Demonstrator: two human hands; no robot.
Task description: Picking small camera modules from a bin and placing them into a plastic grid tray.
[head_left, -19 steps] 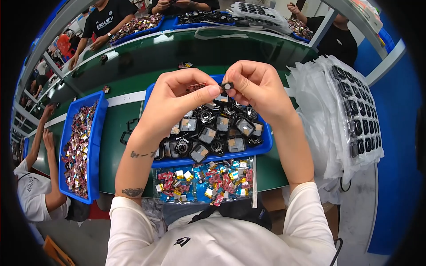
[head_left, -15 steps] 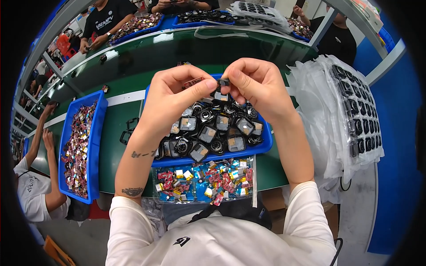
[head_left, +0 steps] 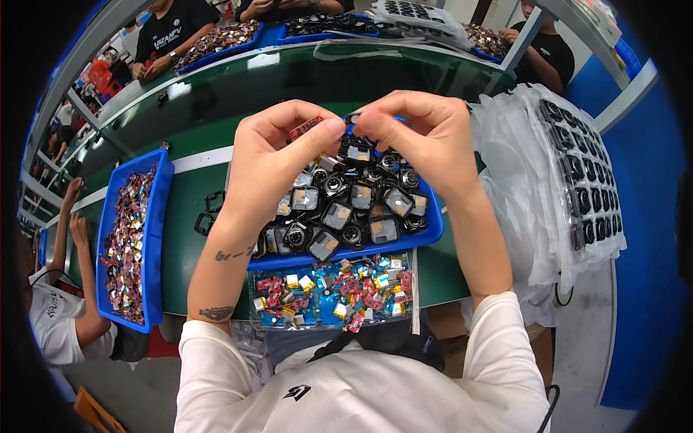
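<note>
My left hand (head_left: 278, 148) is closed on a small red circuit board (head_left: 306, 128), pinched by thumb and forefinger. Close beside its fingertips, my right hand (head_left: 429, 141) pinches a small dark part (head_left: 353, 118) whose kind I cannot make out. Both hands hover over a blue tray (head_left: 437, 231) heaped with black watch-shaped cases (head_left: 337, 216). In front of it, close to my body, lies a clear bag-like tray (head_left: 258, 319) of red boards with small silver, yellow and blue parts (head_left: 361, 292). My curled fingers partly hide the small dark part.
Left of me stands a long blue bin (head_left: 153, 274) full of small circuit parts. Stacked plastic trays of watch cases (head_left: 581, 173) rise at the right. Two loose black frames (head_left: 206, 222) lie on the green table (head_left: 188, 267). Co-workers sit across and at the left.
My hands have shifted slightly, and the fingertips and small dark part sit a little higher. The red board shows more above my left thumb. A co-worker at the far right has lowered a hand.
</note>
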